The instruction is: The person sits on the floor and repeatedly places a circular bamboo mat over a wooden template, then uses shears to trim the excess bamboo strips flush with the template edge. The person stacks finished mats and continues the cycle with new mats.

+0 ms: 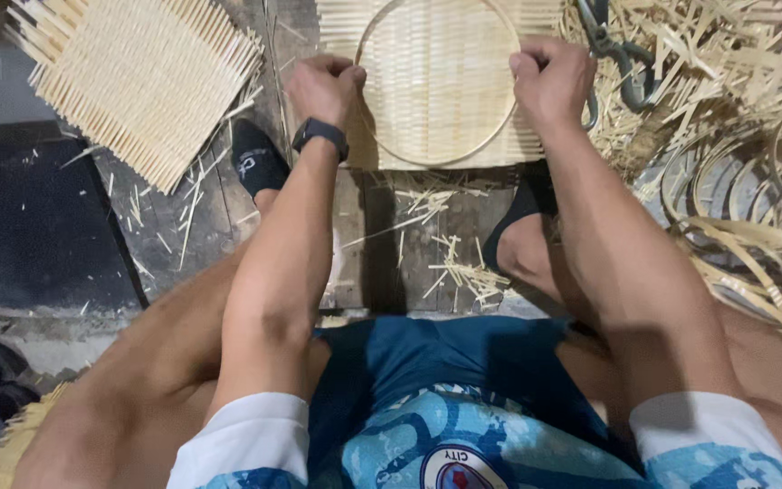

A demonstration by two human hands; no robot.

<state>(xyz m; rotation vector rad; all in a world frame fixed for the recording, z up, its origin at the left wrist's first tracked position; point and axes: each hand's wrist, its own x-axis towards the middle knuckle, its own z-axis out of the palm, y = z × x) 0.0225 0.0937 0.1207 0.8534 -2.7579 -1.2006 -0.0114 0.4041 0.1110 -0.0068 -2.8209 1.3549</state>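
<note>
Blue patterned shirt with round crest [456, 466] fills the lower edge. Left to right: one spare square woven bamboo mat [138, 77] on the floor; left hand [323, 86], black band at the wrist, fingers curled shut on the thin round bamboo hoop [436, 156]; a second square woven bamboo mat [436, 72] beneath the hoop, between two dark-socked feet; right hand [551, 81], likewise closed on the hoop's rim; loose bamboo hoops [753, 235], several, uncountable.
</note>
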